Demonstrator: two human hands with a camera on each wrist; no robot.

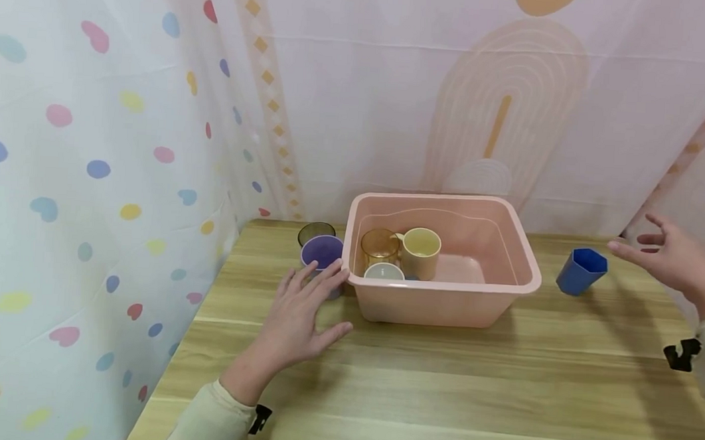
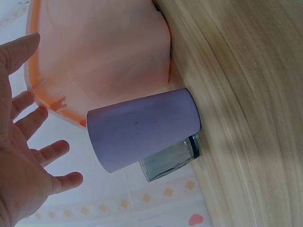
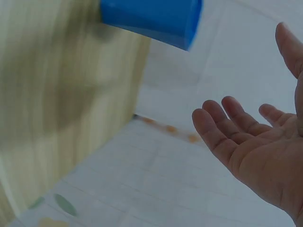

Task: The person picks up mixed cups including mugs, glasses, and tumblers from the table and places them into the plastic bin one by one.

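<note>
Your left hand (image 1: 299,317), fingers spread and holding nothing, hovers just short of the upright lilac plastic cup (image 1: 323,253) at the pink plastic tub's (image 1: 444,304) left wall, while your right hand (image 1: 673,260), equally empty, sits beside the blue faceted cup (image 1: 580,270) near the table's right edge.

On my table (image 1: 439,384) the basin (image 1: 505,281) sits at the back centre, three cups inside at its left end. Two more cups stand just left of it, one behind the other. A lone cup (image 1: 581,270) stands to its right, apart.
</note>
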